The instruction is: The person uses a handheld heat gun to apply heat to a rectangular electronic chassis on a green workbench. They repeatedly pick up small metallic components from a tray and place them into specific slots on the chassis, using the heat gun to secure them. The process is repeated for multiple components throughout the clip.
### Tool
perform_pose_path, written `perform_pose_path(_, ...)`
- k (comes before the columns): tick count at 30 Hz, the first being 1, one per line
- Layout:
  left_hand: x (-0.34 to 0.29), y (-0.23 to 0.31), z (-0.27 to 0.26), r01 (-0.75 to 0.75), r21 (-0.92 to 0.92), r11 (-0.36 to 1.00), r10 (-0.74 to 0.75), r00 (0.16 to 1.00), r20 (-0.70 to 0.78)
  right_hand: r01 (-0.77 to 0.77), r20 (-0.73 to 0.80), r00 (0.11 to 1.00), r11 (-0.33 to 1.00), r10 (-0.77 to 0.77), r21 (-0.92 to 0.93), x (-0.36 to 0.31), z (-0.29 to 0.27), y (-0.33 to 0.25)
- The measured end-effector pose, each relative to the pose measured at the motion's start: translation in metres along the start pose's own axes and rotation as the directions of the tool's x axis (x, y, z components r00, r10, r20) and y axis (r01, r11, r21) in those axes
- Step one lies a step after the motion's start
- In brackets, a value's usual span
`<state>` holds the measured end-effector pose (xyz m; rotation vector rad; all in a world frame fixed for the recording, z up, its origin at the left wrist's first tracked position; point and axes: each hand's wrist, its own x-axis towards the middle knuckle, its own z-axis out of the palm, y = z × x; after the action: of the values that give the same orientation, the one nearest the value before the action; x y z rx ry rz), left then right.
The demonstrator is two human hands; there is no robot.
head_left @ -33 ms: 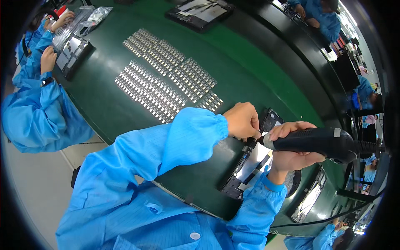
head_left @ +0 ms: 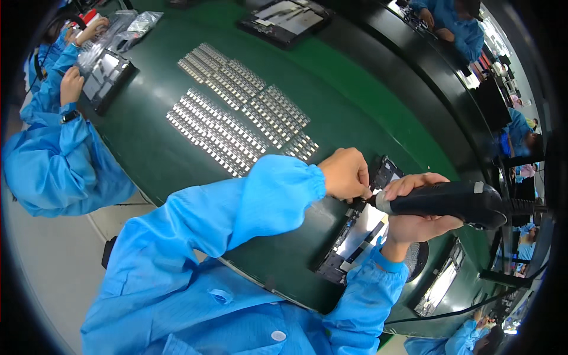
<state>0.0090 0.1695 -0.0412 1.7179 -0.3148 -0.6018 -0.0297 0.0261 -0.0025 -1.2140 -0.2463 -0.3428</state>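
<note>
Change: very little; the worktop [head_left: 151, 163] and the things on its left part slip slightly right and down in view together, which suggests a small head movement rather than anything being shifted.
Device [head_left: 361, 236]: an uncovered flat black unit with bright plates, lying aslant on the worktop before the person, partly hidden by both hands.
Right hand [head_left: 414, 228]: its grip is wrapped firmly round the black driver [head_left: 444, 198], thumb below and fingers above, as it was.
Driver: roughly level, its tip pointing left at the device's edge; whether the tip touches is too small to tell.
Left hand [head_left: 346, 174]: fingers curled down just beside the driver's tip, at the same spot as a moment ago; I cannot tell how near its grip is to closing, or whether it has a small part.
Meaning: the work seems held at one point on the edge, with no visible advance.
Small parts [head_left: 216, 133]: laid out in rows beyond the left forearm, their layout unchanged.
Spare unit [head_left: 441, 278]: right of the device, apart from both hands.
</note>
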Motion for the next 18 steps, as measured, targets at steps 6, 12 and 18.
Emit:
perform_pose_path(6,-0.059,-0.010,0.020,-0.330,0.767,0.550,0.474,0.880,0.038,0.166,0.022,0.986,0.985,-0.167,0.052,-0.006,-0.023,-0.032)
perform_pose_path(12,-0.098,-0.035,-0.013,-0.210,0.928,0.309,0.534,0.845,0.013,0.274,0.027,0.962,0.961,-0.273,-0.028,-0.033,-0.064,-0.063)
perform_pose_path(18,-0.092,-0.038,-0.003,-0.614,0.746,0.259,0.516,0.741,0.430,0.290,-0.029,0.955,0.949,-0.295,-0.125,-0.054,-0.083,-0.072)
